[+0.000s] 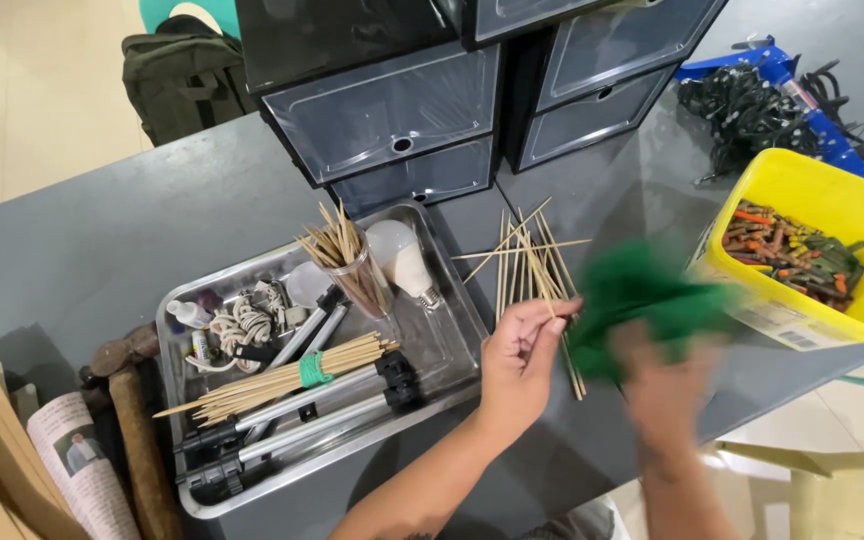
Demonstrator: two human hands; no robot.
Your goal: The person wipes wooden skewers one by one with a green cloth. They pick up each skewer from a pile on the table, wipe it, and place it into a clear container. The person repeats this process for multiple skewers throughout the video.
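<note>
- Presently we find our left hand (520, 362) over the grey table (102, 240), thumb and fingertips pinched together on one thin wooden skewer (552, 305) drawn from the loose skewers (524, 262) fanned out on the tabletop.
- Our right hand (664, 385) is blurred by motion; it appears closed on a green cloth (642, 300), though we cannot tell the exact set of its fingers.
- We note the loose skewers lie between the metal tray (452, 345) and the yellow bin (802, 190), just beside the tray's right rim.
- Within the tray we record a banded bundle of skewers (282, 380), a clear cup of sticks (347, 262), a white bulb (402, 258) and a folded tripod (302, 420).
- Stacked clear drawers (392, 120) stand at the tray's far edge, nearly touching it.
- We observe the bin sits at the table's right edge, with tangled black cord (747, 115) behind it.
- A hammer (132, 420) and papers (12, 450) lie left of the tray.
- Bare table is widest at the far left; a narrow strip lies below the hands, along the near edge.
</note>
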